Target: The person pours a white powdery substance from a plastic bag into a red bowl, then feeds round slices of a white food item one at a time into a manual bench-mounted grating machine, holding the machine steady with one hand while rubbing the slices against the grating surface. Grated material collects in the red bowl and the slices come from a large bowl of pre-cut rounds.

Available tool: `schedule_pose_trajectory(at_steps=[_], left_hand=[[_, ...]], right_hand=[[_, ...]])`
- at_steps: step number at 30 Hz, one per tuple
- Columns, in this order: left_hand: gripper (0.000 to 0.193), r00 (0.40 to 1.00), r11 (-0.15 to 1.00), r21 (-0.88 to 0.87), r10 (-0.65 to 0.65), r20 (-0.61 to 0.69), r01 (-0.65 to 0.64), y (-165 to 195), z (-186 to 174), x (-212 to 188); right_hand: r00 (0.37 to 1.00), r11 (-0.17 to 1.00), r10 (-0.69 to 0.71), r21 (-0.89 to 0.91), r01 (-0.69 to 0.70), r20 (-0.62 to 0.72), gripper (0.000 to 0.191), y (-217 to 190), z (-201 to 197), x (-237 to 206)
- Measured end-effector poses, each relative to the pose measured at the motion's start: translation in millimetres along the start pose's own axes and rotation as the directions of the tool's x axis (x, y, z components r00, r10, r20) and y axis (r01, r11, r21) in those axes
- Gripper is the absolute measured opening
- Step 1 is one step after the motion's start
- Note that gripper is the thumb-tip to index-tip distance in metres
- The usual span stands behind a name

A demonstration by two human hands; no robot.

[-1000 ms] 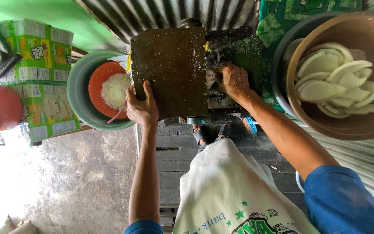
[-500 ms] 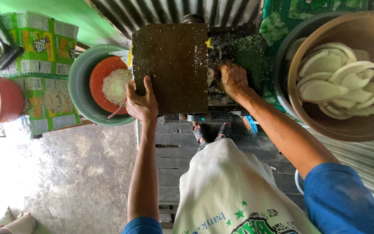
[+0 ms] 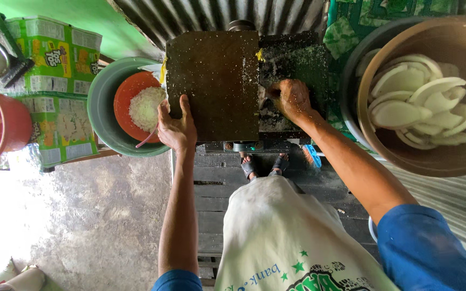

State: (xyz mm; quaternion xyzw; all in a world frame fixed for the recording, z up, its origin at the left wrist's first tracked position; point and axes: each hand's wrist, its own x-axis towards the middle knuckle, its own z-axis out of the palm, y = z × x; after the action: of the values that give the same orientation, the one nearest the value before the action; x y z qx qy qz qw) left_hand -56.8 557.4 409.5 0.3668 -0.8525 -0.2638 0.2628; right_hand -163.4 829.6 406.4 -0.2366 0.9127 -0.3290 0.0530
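Over the grating machine, both hands down.
Left hand lies spread flat on the dark metal cover, gripping nothing; right hand curls at the grater opening, though what it clasps I cannot tell. Shredded coconut fills the orange bowl. Next, I reckon, another white piece. Half a second back, the pose matched.

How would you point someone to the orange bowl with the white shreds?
Start at the dark box-shaped machine that the left hand rests on. Just beyond that hand sits a wide green basin, and the orange bowl lies inside it. It alone holds fine white shreds; the brown bowl near the right hand holds large white slices.
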Motion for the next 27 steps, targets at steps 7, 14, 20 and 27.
schedule_pose_trajectory(at_steps=[7,14,20,27], left_hand=[[0.066,0.999,0.999,0.035,-0.020,0.049,0.018,1,-2,2],[0.070,0.997,0.997,0.067,-0.042,0.065,0.038,5,-4,2],[0.068,0.997,0.998,0.061,-0.027,0.077,0.022,11,-9,1],[0.064,1.000,1.000,0.014,0.003,0.024,-0.003,22,-16,-1]], right_hand=[[0.991,0.965,0.120,-0.240,-0.103,0.056,0.042,1,7,8],[1.000,0.987,-0.004,-0.163,0.001,-0.022,0.034,-12,0,8],[0.998,0.972,0.053,-0.229,-0.047,0.019,0.027,-19,-3,11],[0.996,0.968,-0.061,-0.246,0.043,-0.066,0.023,-22,-4,12]])
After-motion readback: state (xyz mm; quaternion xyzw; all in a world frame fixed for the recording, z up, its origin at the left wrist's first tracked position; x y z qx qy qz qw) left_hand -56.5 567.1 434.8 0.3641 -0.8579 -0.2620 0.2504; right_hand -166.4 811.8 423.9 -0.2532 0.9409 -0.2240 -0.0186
